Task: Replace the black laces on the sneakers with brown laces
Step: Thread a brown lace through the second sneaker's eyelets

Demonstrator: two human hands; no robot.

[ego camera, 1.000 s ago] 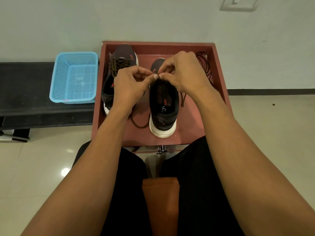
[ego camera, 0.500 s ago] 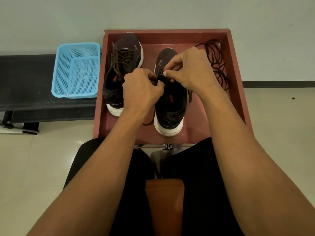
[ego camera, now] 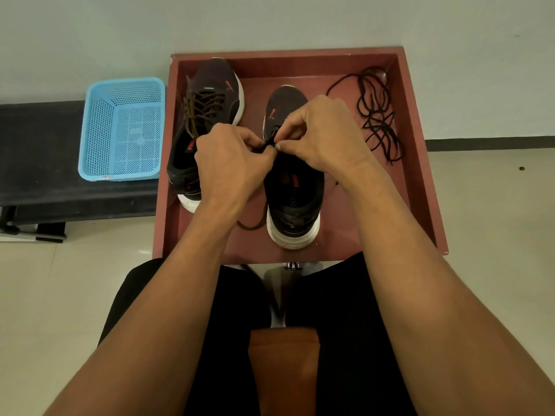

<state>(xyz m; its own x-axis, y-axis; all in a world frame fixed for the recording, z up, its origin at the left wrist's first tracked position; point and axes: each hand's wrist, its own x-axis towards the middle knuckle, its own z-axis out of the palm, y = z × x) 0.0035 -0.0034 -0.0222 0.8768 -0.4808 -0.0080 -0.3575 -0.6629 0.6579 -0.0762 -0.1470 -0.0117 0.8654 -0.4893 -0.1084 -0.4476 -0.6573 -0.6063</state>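
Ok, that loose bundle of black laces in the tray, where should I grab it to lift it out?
Pinch the black laces at their tangled middle, where several loops cross, coming down from above on the sneaker side. The tray wall runs close along their right, and pulling the single strand trailing left would probably just drag the rest.

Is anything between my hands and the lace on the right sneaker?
Nothing visible. The left hand and right hand both pinch the lace over the right sneaker; the loose black laces lie apart to its right.
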